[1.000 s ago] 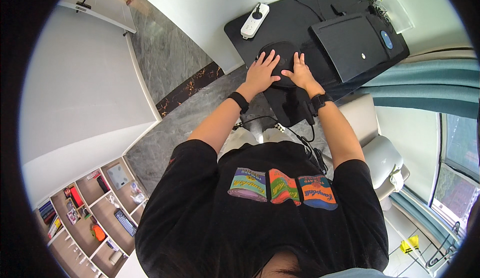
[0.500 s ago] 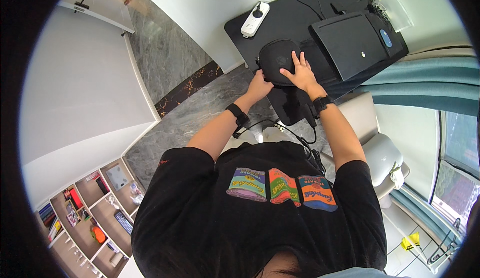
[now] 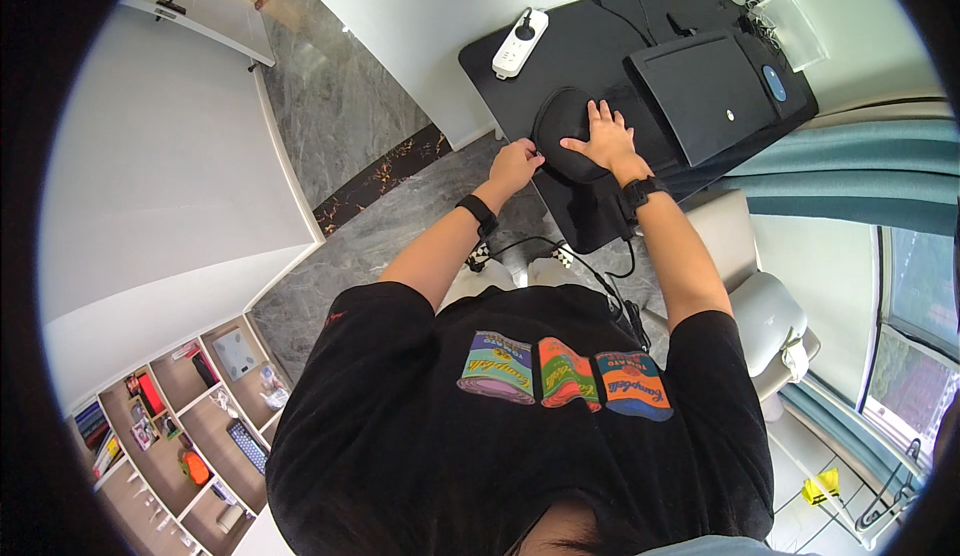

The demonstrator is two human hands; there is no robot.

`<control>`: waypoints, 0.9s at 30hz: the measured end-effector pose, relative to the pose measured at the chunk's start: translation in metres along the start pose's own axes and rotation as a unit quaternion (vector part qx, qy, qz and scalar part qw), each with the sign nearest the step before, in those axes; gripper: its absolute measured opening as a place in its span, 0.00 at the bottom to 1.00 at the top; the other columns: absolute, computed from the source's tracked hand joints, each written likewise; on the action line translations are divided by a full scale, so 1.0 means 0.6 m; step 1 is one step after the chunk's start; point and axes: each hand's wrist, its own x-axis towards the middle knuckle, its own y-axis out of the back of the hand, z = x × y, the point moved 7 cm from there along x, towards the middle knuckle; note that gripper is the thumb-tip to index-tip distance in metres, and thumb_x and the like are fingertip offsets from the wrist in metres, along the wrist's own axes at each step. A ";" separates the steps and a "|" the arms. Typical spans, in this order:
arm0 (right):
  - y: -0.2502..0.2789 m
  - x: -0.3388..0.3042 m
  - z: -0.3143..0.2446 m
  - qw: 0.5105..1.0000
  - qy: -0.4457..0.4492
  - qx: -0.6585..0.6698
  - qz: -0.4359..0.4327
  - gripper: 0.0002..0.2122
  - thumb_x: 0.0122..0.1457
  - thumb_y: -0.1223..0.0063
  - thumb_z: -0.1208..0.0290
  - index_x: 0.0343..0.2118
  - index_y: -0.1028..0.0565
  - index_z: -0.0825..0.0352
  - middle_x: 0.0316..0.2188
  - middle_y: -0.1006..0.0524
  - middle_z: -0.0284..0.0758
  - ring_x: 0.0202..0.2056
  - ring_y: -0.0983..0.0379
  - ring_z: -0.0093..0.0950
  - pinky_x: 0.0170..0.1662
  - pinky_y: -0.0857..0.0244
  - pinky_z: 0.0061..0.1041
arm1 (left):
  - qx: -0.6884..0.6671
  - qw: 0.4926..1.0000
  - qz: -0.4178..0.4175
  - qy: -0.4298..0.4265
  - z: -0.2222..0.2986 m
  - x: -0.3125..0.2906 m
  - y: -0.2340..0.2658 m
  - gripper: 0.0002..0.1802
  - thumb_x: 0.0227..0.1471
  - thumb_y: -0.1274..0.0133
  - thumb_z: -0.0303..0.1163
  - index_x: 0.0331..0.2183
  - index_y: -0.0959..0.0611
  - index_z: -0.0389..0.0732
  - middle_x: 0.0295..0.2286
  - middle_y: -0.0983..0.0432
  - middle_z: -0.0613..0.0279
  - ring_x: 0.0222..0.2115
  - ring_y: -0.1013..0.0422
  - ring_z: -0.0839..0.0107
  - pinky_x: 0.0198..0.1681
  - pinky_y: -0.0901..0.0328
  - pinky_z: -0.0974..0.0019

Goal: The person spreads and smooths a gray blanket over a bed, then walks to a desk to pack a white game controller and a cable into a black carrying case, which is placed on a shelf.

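Observation:
A black rounded case [image 3: 562,121] lies on the black table, near its left edge. My right hand [image 3: 608,144] rests on top of it, fingers spread and palm down. At the case's left rim, my left hand [image 3: 515,166] is closed in a pinch. Whatever sits between those fingertips is too small and hidden to make out. Both wrists wear dark bands, and the right one has a cable near it.
Right of the case lies a black laptop [image 3: 705,96]. A white power strip [image 3: 520,44] with a black plug stands at the table's [image 3: 590,31] far left. Black cables [image 3: 590,268] hang between me and the table. A pale chair [image 3: 725,236] stands to the right.
My left hand has slid a little along the case's left rim, away from me. The right hand stays pressed on top. The whole view has shifted slightly.

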 end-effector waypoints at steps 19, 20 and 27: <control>-0.014 -0.018 -0.080 0.989 0.038 -0.112 -0.087 0.54 0.32 0.40 0.40 0.61 0.58 0.54 0.61 0.57 0.41 0.61 0.62 0.47 0.51 0.60 0.66 | 0.170 0.972 -0.135 -0.089 0.045 -0.052 -0.006 0.10 0.39 0.46 0.40 0.22 0.18 0.44 0.20 0.25 0.58 0.25 0.28 0.59 0.28 0.34 0.59; -0.015 -0.017 -0.080 0.989 0.039 -0.113 -0.090 0.54 0.32 0.40 0.40 0.61 0.58 0.54 0.61 0.57 0.41 0.61 0.62 0.47 0.51 0.60 0.66 | 0.173 0.972 -0.129 -0.090 0.045 -0.051 -0.001 0.10 0.39 0.46 0.39 0.21 0.18 0.44 0.20 0.25 0.58 0.25 0.28 0.60 0.28 0.34 0.59; -0.019 -0.019 -0.078 0.987 0.087 -0.109 -0.081 0.52 0.33 0.39 0.42 0.60 0.56 0.55 0.61 0.56 0.41 0.61 0.60 0.46 0.50 0.59 0.66 | 0.224 0.960 -0.063 -0.158 0.041 -0.035 0.044 0.09 0.39 0.45 0.38 0.19 0.19 0.43 0.18 0.26 0.60 0.22 0.28 0.60 0.25 0.35 0.60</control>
